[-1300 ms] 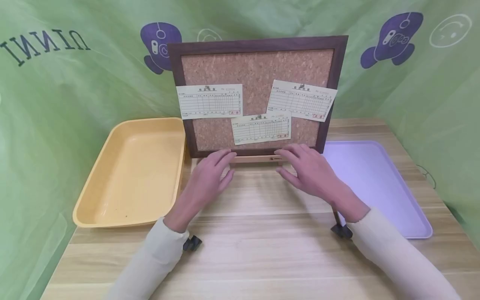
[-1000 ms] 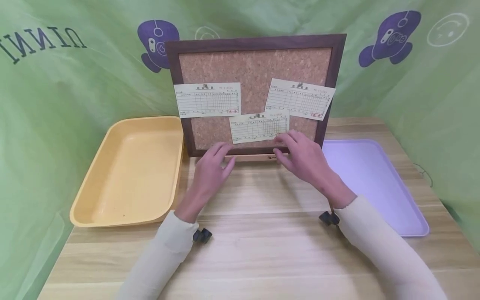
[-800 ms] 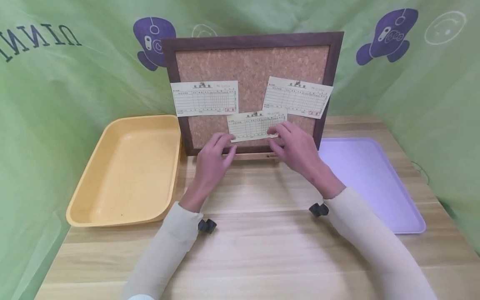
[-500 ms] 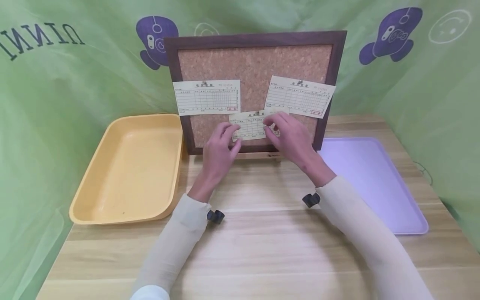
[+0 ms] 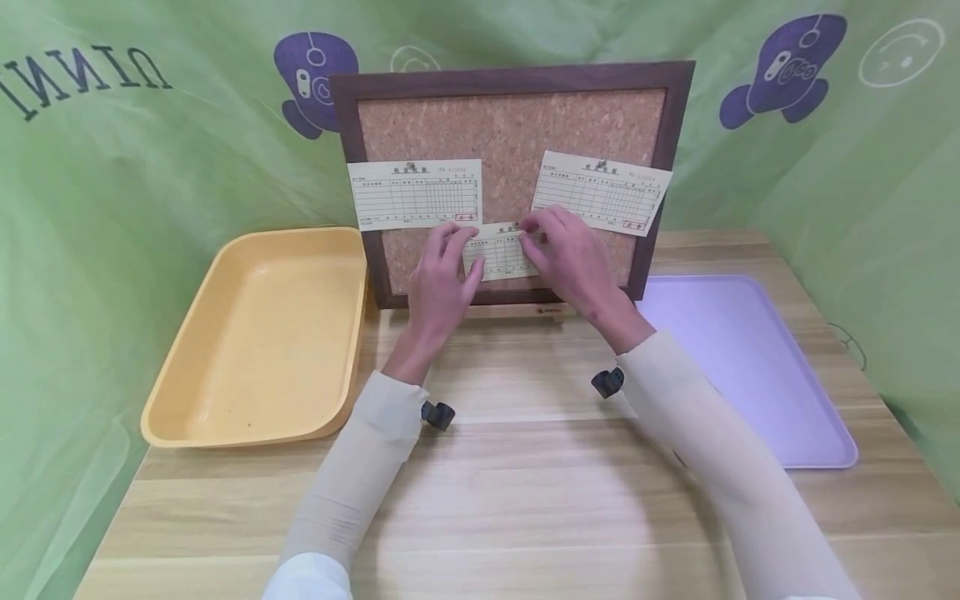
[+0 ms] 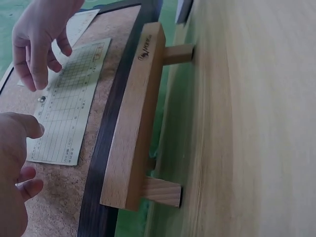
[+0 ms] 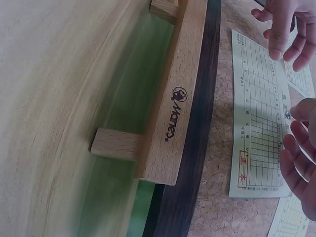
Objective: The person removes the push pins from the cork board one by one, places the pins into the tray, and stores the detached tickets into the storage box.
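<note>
A framed cork board (image 5: pixel 510 125) leans upright with three printed slips on it. The lower middle slip (image 5: pixel 498 255) is fixed by a metal pin (image 6: pixel 42 99) near its top edge. My right hand (image 5: pixel 573 258) is at that slip's right half, thumb and fingertips close around the pin without visibly gripping it. My left hand (image 5: pixel 438 279) hovers at the slip's left end, fingers loosely bent, holding nothing. The left slip (image 5: pixel 416 196) and right slip (image 5: pixel 603 190) hang higher, each with a pin at its top.
A yellow tray (image 5: pixel 262 350) lies left of the board and a purple tray (image 5: pixel 742 367) lies right. The board rests on a wooden stand (image 7: pixel 168 118) with short feet on the wooden table (image 5: pixel 510 500). Green printed cloth (image 5: pixel 187 167) surrounds the table.
Both hands have risen from the board's lower edge to the middle slip. The right hand has moved up and left to the pin; the left hand has moved up to the slip's left end.
</note>
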`<action>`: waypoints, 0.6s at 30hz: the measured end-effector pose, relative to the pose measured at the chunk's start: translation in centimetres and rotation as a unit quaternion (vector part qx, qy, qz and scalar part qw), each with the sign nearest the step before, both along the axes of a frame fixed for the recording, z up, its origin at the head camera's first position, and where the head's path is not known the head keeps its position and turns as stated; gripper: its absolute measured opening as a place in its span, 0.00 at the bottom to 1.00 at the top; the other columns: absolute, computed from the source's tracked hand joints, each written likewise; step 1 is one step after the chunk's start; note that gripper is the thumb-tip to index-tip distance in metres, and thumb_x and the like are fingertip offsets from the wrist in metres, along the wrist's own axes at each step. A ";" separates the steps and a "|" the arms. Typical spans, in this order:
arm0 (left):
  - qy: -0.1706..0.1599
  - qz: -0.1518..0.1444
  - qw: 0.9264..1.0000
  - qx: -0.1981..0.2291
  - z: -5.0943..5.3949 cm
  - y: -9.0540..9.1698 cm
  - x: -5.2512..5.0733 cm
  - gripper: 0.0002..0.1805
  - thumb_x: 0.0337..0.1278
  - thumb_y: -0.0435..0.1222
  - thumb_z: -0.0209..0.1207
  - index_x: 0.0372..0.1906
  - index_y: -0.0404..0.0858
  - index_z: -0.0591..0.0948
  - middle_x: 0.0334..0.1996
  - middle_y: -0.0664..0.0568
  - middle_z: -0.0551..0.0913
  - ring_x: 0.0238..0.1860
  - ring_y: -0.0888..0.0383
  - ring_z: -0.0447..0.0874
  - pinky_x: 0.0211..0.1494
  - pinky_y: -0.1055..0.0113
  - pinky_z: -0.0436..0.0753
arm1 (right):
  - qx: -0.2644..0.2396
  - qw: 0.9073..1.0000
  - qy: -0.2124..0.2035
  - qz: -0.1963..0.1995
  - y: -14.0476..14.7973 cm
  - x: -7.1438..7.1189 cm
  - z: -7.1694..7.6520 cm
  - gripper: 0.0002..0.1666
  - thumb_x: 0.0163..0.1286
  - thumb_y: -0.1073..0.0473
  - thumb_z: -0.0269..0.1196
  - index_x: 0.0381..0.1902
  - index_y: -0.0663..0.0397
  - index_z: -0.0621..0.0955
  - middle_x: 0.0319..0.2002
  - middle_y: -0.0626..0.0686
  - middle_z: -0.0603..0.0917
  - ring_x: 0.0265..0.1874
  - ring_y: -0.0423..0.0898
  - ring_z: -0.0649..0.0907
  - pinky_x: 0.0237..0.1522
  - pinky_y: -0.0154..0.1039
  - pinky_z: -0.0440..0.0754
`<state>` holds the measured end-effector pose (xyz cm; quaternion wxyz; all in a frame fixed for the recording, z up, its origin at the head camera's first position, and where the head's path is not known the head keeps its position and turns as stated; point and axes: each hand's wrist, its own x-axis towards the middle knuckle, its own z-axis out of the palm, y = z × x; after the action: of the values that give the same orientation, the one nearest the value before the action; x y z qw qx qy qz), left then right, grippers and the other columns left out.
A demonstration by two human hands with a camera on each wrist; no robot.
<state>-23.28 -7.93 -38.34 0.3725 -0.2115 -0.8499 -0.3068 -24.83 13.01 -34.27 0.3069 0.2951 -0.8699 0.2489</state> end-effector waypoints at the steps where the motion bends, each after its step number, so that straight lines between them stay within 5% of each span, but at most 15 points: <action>1: -0.002 0.001 1.000 0.002 0.1 0.1 -0.1 0.19 0.64 0.33 0.67 0.58 0.38 0.81 0.55 0.45 0.75 0.36 0.52 0.78 0.22 0.64 0.75 | 0.002 1.000 0.000 0.000 0.0 -0.1 0.0 0.08 0.73 0.62 0.65 0.47 0.60 0.84 0.42 0.55 0.86 0.38 0.50 0.84 0.38 0.43 0.84; 18: -0.021 0.021 0.999 0.012 0.5 0.2 -0.5 0.18 0.64 0.33 0.67 0.57 0.39 0.80 0.55 0.44 0.74 0.38 0.51 0.77 0.24 0.61 0.77 | -0.001 1.000 0.018 0.007 -0.7 -1.1 -0.2 0.09 0.71 0.64 0.66 0.48 0.60 0.85 0.41 0.56 0.86 0.35 0.49 0.84 0.36 0.41 0.84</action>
<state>-23.78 -7.71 -37.87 0.3633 -0.1828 -0.8579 -0.3140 -25.96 12.31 -34.46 0.3210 0.3051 -0.8620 0.2467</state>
